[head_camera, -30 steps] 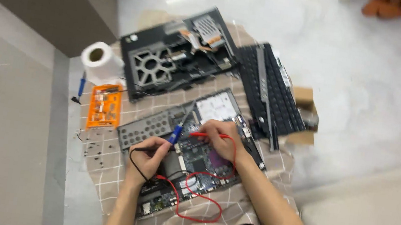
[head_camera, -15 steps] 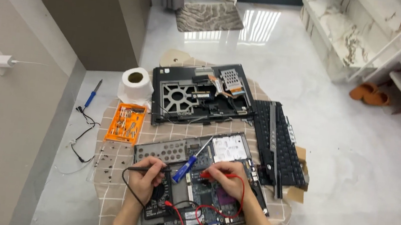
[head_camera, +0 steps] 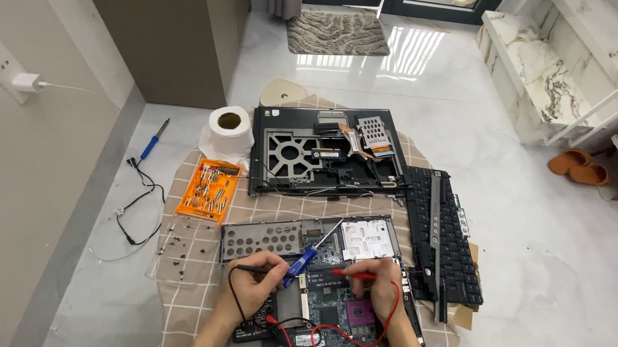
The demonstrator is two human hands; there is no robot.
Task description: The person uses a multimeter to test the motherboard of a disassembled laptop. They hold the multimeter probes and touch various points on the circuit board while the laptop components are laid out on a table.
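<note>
A laptop motherboard (head_camera: 325,307) lies on a checked cloth (head_camera: 191,292) in front of me. My left hand (head_camera: 258,282) rests on the board and holds a black test probe (head_camera: 245,268) with a black lead. My right hand (head_camera: 380,282) grips a red test probe (head_camera: 350,274), tip pointing left onto the board, with its red lead (head_camera: 321,341) looping toward me. A blue-handled screwdriver (head_camera: 303,260) lies on the board between my hands.
Behind the board sits a black laptop base shell (head_camera: 327,152); a keyboard (head_camera: 445,239) and bezel strip lie right. An orange bit case (head_camera: 210,192), loose screws, a paper roll (head_camera: 229,129) and a soldering iron (head_camera: 151,144) are left. Wall on the left.
The view has tilted upward, showing more of the floor and doorway. Both hands stay on the board with their probes, shifted only slightly.
</note>
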